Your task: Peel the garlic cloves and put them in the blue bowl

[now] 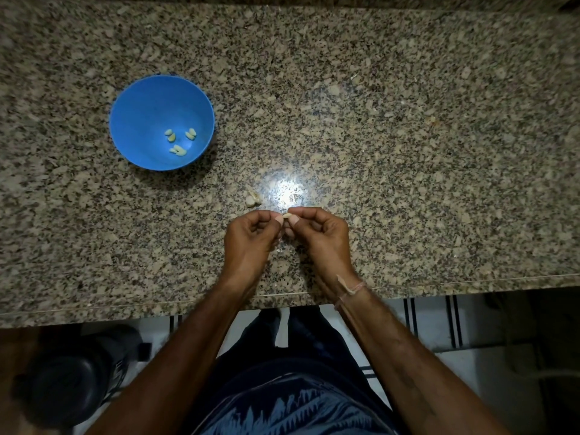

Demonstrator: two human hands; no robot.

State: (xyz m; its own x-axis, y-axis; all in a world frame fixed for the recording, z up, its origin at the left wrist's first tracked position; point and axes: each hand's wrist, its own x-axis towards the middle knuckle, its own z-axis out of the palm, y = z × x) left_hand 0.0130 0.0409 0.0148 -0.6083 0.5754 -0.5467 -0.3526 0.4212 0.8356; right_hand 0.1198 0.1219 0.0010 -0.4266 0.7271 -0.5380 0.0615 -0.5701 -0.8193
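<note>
Pinching one clove point(286, 216) between curled fingertips, the left hand point(251, 235) and right hand point(320, 233) meet above the counter point(408, 136); peeled cloves point(179, 141) lie in the bowl point(141, 102).

Forearms point(194, 334) were bare, right down to the left hand point(251, 233) and right hand point(317, 230). There was a thin pale thread band point(348, 291) round the right wrist, knotted tail sticking out. Lower down came dark trousers point(301, 337) and a dark blue garment point(292, 409) with a jagged lighter-blue print.
</note>
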